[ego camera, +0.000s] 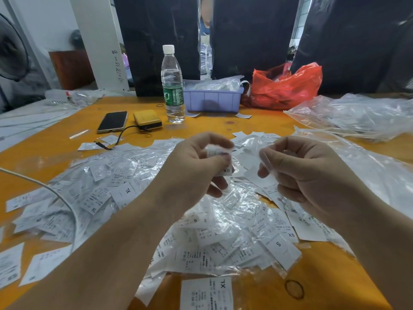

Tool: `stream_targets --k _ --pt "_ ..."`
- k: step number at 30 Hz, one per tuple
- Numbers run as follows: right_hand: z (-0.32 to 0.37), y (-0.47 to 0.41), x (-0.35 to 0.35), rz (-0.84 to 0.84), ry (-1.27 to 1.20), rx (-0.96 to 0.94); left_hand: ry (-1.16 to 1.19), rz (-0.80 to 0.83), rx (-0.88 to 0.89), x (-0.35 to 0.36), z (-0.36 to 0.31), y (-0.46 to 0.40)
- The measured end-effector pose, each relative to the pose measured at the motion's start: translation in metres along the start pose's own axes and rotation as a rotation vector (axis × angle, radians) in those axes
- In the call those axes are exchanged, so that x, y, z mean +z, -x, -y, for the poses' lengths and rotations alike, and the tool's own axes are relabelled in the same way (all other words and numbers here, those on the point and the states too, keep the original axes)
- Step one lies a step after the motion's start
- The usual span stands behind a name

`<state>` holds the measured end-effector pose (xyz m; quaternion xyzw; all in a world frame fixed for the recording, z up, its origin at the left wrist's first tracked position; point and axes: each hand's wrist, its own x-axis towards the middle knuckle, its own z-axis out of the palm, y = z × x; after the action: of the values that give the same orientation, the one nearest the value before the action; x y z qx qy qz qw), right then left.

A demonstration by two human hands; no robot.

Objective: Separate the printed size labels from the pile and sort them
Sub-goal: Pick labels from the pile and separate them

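Observation:
A wide pile of white printed size labels [214, 238], many in clear plastic sleeves, covers the orange table [55, 139]; XL, S and XS marks show on them. My left hand [196, 162] is raised over the pile's middle and grips a folded white label marked XS [220, 153]. My right hand [310, 166] is level with it, a little apart, and pinches a clear plastic sleeve [267, 163] between thumb and fingers. An XL label [206, 294] lies alone at the near edge.
At the back stand a water bottle [172, 86], a purple bin [212, 99] with bagged labels and a red plastic bag [286, 86]. A phone [112, 121] and yellow power bank [147, 119] lie left of them. Clear bags [357, 113] are heaped at right. A white cable [44, 186] crosses the left side. A black rubber band [293, 289] lies near me.

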<state>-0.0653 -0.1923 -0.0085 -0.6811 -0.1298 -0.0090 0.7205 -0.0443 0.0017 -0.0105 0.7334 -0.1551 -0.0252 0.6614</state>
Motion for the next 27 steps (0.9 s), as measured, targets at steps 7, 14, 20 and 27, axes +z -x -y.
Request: stream_targets --k 7,14,20,27 --pt "-0.004 0.001 0.005 -0.097 0.032 -0.051 -0.172 0.264 -0.025 0.015 0.003 0.004" --pt "-0.010 0.003 0.019 -0.165 0.065 -0.106 -0.190 0.172 0.040 0.015 0.005 0.004" --pt "-0.006 0.003 0.014 -0.103 -0.002 -0.012 -0.143 0.119 0.047 0.013 0.001 0.003" --pt "0.005 0.001 -0.006 -0.118 0.115 -0.203 -0.268 0.208 0.012 0.009 -0.002 0.005"
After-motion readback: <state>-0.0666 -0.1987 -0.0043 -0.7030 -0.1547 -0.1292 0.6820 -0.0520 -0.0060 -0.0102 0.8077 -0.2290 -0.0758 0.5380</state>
